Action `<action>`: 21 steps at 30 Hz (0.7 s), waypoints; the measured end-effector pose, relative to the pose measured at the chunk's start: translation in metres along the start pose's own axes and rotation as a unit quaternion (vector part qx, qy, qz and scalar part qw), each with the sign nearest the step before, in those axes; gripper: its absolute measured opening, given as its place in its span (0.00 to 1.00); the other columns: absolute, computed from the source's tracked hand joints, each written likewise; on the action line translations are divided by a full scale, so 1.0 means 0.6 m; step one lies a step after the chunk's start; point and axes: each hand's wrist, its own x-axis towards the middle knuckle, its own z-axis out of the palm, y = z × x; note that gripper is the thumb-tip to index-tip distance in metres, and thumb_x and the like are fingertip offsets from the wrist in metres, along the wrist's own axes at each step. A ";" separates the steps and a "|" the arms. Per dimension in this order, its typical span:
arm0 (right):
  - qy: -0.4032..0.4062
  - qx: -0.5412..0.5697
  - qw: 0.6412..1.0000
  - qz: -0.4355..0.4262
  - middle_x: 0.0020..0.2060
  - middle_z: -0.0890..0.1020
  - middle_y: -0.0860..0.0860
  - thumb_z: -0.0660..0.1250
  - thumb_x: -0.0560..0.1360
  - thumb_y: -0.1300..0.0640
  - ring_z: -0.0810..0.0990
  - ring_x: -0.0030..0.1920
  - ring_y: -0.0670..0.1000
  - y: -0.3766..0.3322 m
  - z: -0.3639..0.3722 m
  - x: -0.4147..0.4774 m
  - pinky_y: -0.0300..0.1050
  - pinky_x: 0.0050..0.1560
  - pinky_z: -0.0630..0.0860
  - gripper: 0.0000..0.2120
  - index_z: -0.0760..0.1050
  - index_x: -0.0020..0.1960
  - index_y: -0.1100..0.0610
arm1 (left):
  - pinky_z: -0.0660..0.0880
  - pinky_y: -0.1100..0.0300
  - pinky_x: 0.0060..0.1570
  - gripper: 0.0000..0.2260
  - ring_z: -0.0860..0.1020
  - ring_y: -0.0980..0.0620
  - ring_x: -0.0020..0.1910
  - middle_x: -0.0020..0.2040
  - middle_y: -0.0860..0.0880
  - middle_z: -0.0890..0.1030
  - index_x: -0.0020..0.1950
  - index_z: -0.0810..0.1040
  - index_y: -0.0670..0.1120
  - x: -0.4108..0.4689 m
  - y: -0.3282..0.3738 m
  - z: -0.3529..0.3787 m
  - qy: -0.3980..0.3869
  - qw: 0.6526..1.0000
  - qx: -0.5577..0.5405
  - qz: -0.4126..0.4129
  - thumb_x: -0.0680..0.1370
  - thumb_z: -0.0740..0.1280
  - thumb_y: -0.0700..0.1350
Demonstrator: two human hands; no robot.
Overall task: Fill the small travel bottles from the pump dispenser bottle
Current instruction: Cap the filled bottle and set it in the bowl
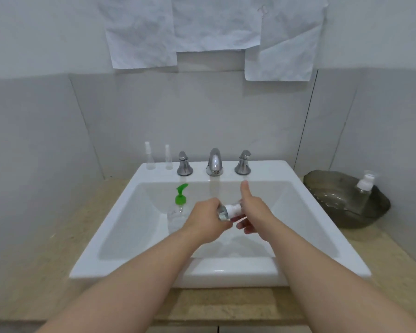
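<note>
**Visitor:** What is over on the left?

**Onlooker:** A beige counter (46, 236) with a white sink (139, 174) set into it. At the far left of the sink's back ledge, two slim clear tubes (149, 156) stand upright side by side. Beside them along the ledge come a chrome tap handle (185, 164), the spout (214, 162) and a second tap handle (243, 163).

**Visitor:** Where is the pump bottle?

**Onlooker:** The pump bottle (177, 212) stands upright inside the basin, left of centre. It is clear, with a green pump head whose nozzle angles up and to the right. It is just beside the left hand. I cannot tell whether the two touch.

**Visitor:** And the hands?

**Onlooker:** Two bare forearms reach forward and meet over the middle of the basin. The left hand (208, 222) is turned back-upward, with its fingers curled round the clear body of a small travel bottle (222, 212). The bottle lies on its side in the air between the hands. Its white cap (234, 209) points right, into the right hand (252, 212). That hand's fingers curl under the cap, and its thumb sticks straight up, away from the bottle.

**Visitor:** Anything further right?

**Onlooker:** A dark glass bowl (334, 203) sits on the counter beside the sink. A second bottle (364, 188), also white-capped, leans inside it.
</note>
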 end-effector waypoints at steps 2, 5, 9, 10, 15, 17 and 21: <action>-0.014 -0.037 0.999 -0.012 0.34 0.84 0.55 0.50 0.81 0.29 0.76 0.29 0.53 0.022 -0.016 -0.004 0.41 0.29 0.70 0.37 0.80 0.46 0.60 | 0.69 0.57 0.41 0.12 0.75 0.48 0.45 0.49 0.48 0.78 0.51 0.70 0.48 0.007 0.011 0.026 -0.011 0.999 0.040 0.020 0.76 0.74 0.42; 0.014 0.003 1.000 -0.003 0.28 0.79 0.54 0.63 0.78 0.32 0.70 0.25 0.50 0.042 -0.022 0.001 0.40 0.27 0.65 0.29 0.78 0.40 0.59 | 0.69 0.55 0.41 0.11 0.74 0.46 0.45 0.48 0.47 0.76 0.51 0.67 0.47 0.010 0.018 0.057 0.008 0.998 0.045 0.031 0.77 0.69 0.38; 0.002 0.040 0.999 -0.012 0.26 0.75 0.53 0.71 0.75 0.44 0.67 0.22 0.49 0.048 -0.018 0.010 0.38 0.24 0.61 0.18 0.72 0.41 0.57 | 0.68 0.55 0.39 0.09 0.74 0.46 0.44 0.45 0.49 0.75 0.50 0.67 0.47 0.019 0.016 0.062 0.023 0.999 0.040 0.019 0.77 0.68 0.41; -0.003 0.035 0.999 -0.025 0.26 0.74 0.53 0.71 0.75 0.46 0.66 0.23 0.49 0.047 -0.016 0.009 0.38 0.24 0.60 0.16 0.70 0.39 0.57 | 0.69 0.56 0.40 0.10 0.76 0.46 0.45 0.45 0.49 0.76 0.50 0.70 0.47 0.020 0.015 0.059 0.000 0.999 0.035 0.008 0.76 0.70 0.41; 0.007 -0.046 0.989 -0.139 0.30 0.78 0.51 0.73 0.74 0.44 0.72 0.30 0.50 0.044 -0.005 0.004 0.42 0.32 0.68 0.19 0.75 0.44 0.60 | 0.64 0.60 0.30 0.10 0.69 0.50 0.30 0.35 0.48 0.73 0.39 0.78 0.45 0.019 0.000 0.036 -0.138 0.957 -0.225 -0.123 0.69 0.74 0.31; -0.021 -0.021 0.986 -0.167 0.41 0.79 0.50 0.75 0.73 0.48 0.75 0.39 0.50 0.046 -0.011 0.004 0.43 0.40 0.70 0.13 0.77 0.48 0.56 | 0.62 0.60 0.29 0.13 0.67 0.52 0.29 0.36 0.47 0.72 0.44 0.76 0.45 0.020 -0.005 0.031 -0.149 0.937 -0.282 -0.144 0.70 0.73 0.30; -0.051 0.070 0.986 -0.143 0.54 0.79 0.51 0.69 0.65 0.53 0.77 0.48 0.50 0.037 -0.019 -0.012 0.43 0.44 0.70 0.19 0.75 0.56 0.49 | 0.67 0.58 0.32 0.21 0.71 0.50 0.33 0.42 0.47 0.76 0.50 0.69 0.47 0.023 -0.010 0.040 -0.143 0.952 -0.227 -0.149 0.70 0.80 0.39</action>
